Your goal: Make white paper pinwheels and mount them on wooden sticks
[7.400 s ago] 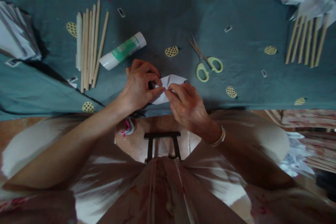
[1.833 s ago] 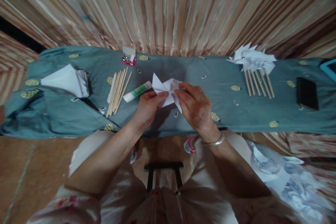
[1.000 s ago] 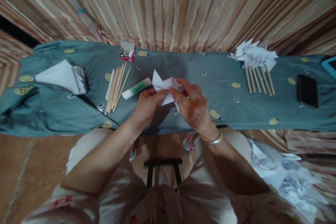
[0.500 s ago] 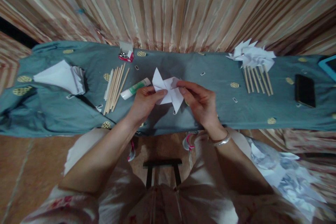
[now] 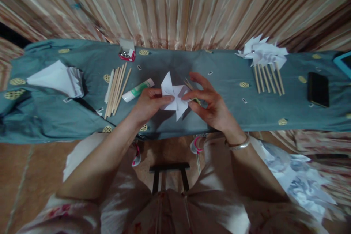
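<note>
A white folded paper pinwheel (image 5: 175,97) is held above the middle of the cloth-covered table. My left hand (image 5: 149,104) pinches its left side, thumb on top near the centre. At its right edge is my right hand (image 5: 210,104), thumb and a finger near the paper, the index finger raised; whether these fingertips grip it is hard to tell. A glue tube (image 5: 138,90) lies just left of my left hand. Partly hidden behind my right hand is a thin pointed object (image 5: 188,84), perhaps scissors.
Wooden sticks (image 5: 117,89), a stack of white paper (image 5: 56,78) and a small red box (image 5: 127,55) are on the left. Finished pinwheels on sticks (image 5: 264,55), a black phone (image 5: 318,89) and a blue-edged object (image 5: 344,66) are on the right. A bag with white paper (image 5: 304,182) sits low right.
My right hand has shifted right and its index finger has lifted off the paper. The pinwheel is turned slightly. The pointed object now shows behind it. The view has shifted a little.
</note>
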Action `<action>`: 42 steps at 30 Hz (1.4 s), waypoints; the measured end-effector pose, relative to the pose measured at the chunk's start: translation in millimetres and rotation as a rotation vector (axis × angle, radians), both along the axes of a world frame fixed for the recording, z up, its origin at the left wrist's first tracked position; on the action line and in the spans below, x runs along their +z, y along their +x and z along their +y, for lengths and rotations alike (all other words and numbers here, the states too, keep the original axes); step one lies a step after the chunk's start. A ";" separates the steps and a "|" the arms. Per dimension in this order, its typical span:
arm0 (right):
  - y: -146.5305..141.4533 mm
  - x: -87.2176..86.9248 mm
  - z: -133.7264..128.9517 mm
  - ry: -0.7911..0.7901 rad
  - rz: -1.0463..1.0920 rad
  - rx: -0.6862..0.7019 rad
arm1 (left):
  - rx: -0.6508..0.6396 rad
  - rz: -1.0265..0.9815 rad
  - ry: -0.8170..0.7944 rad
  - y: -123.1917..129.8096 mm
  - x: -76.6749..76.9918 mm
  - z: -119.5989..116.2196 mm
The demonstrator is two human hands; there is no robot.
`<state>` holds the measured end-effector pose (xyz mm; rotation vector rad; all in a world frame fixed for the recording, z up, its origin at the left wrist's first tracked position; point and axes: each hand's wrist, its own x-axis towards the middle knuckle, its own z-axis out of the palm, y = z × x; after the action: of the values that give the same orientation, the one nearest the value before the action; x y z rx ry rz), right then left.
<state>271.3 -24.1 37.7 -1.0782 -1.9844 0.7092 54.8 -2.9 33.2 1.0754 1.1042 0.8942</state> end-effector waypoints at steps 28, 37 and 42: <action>-12.6 -3.3 -6.3 0.078 -0.130 -0.079 | -0.080 0.134 0.016 5.6 -5.2 -3.1; -17.1 -3.4 -8.0 0.091 -0.133 -0.124 | -0.073 0.103 0.010 6.3 -4.0 -6.3; -17.5 -3.5 -8.2 0.075 -0.129 -0.140 | -0.063 0.106 0.003 6.8 -4.9 -8.1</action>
<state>253.8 -32.4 34.1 -1.2306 -2.0035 0.4975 61.6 -11.0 28.2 1.1644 1.1500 0.7966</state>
